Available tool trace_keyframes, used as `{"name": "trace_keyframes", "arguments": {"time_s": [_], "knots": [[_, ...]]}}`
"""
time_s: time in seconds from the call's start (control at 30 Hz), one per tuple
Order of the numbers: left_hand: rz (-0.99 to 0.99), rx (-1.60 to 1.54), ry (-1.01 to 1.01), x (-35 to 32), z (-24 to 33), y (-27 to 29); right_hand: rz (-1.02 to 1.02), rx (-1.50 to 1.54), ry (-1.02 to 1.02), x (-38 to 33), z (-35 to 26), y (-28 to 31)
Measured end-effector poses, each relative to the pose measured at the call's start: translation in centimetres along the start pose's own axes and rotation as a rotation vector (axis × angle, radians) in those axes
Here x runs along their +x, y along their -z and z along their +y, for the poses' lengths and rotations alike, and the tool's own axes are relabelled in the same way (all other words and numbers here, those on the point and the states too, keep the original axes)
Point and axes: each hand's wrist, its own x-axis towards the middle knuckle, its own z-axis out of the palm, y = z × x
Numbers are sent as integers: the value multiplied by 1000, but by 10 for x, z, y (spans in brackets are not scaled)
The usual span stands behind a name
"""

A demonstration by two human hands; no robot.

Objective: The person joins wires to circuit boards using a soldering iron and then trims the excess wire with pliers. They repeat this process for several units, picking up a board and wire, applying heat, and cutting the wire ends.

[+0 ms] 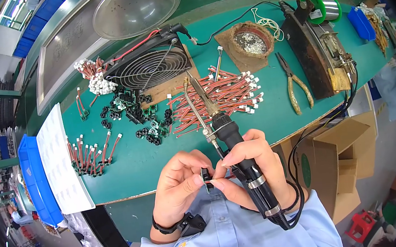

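Close to my body, my left hand (179,181) pinches a small circuit board with a black part (206,175) between thumb and fingertips. My right hand (259,161) is wrapped round a soldering iron (228,131) with a metal feed tube along its side. The iron's tip points away from me, over a pile of red and black wire leads (220,102) with white plugs. Thumb and finger of that same hand meet at the board's right side, where a short reddish wire (227,178) shows. The joint itself is hidden by my fingers.
Loose boards with black parts (152,128) lie before a fan (152,65). Wired boards (89,158) sit left, beside a white tray (63,158) and blue bin (37,181). Pliers (296,83), a tip-cleaning dish (250,39), a solder feeder (309,52) and cardboard boxes (339,166) are right.
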Motion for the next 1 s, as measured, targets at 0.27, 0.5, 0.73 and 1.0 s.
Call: {"name": "trace_keyframes", "arguments": {"time_s": [0.27, 0.5, 0.73, 1.0], "knots": [[8, 87, 50, -2, 8, -1, -60, -3, -50, 2, 0, 7], [170, 260, -40, -3, 13, -18, -43, -121, -45, 2, 0, 7], [129, 275, 7, -3, 20, -17, -62, -138, -98, 2, 0, 8], [161, 173, -18, 1, 12, -8, -9, -198, -125, 3, 10, 4]]}}
